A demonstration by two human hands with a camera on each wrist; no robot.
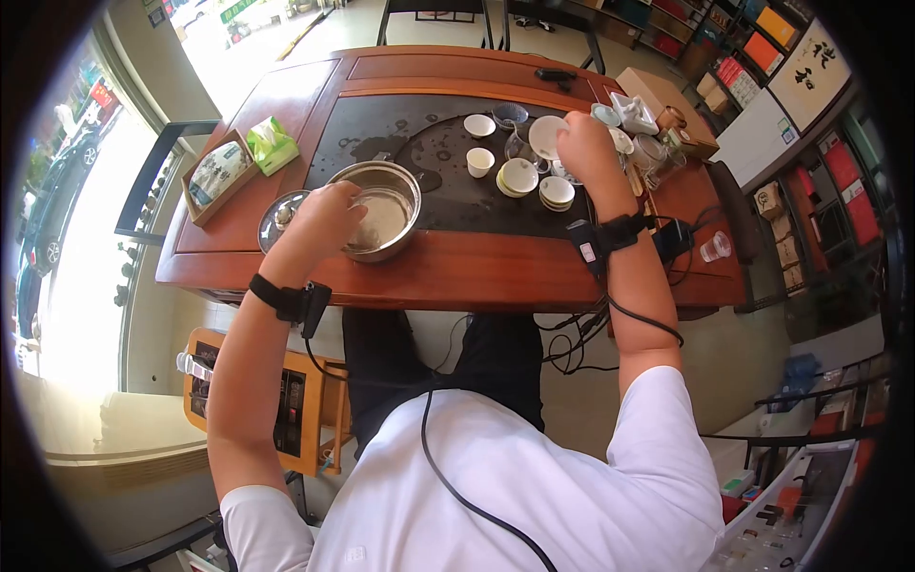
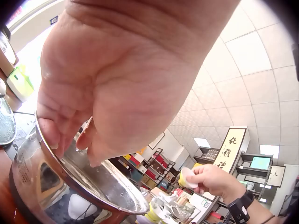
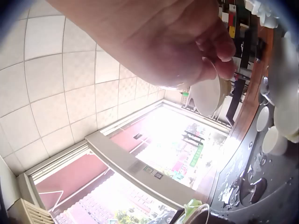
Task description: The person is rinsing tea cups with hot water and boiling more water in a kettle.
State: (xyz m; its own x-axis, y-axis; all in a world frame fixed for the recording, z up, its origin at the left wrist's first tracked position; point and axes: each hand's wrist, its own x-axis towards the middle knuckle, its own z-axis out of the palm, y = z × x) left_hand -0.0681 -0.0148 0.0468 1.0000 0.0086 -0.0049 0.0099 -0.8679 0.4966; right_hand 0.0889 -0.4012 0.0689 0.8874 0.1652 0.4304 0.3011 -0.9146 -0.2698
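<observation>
My right hand (image 1: 587, 151) pinches a small teacup (image 1: 545, 137), white inside and yellowish outside, by its rim. It is held tilted above the other tea things, its white inside showing in the right wrist view. My left hand (image 1: 322, 224) hangs over the near-left rim of a steel pot (image 1: 389, 252), fingers loosely bent down into it. Nothing shows between those wet fingers, and a drop hangs at one tip. Below the right hand stand stacked cups (image 1: 518, 177), another small stack (image 1: 556, 193) and a glass pitcher (image 1: 518, 148).
Two single white cups, one nearer (image 1: 479, 162) and one farther (image 1: 479, 126), stand on the wet dark tea tray (image 1: 381, 119). A glass lid (image 1: 271, 234) lies left of the pot. Tissues (image 1: 273, 145) sit back left; jars (image 1: 650, 153) and a carton (image 1: 658, 91) crowd the right. Cables hang from both wrists.
</observation>
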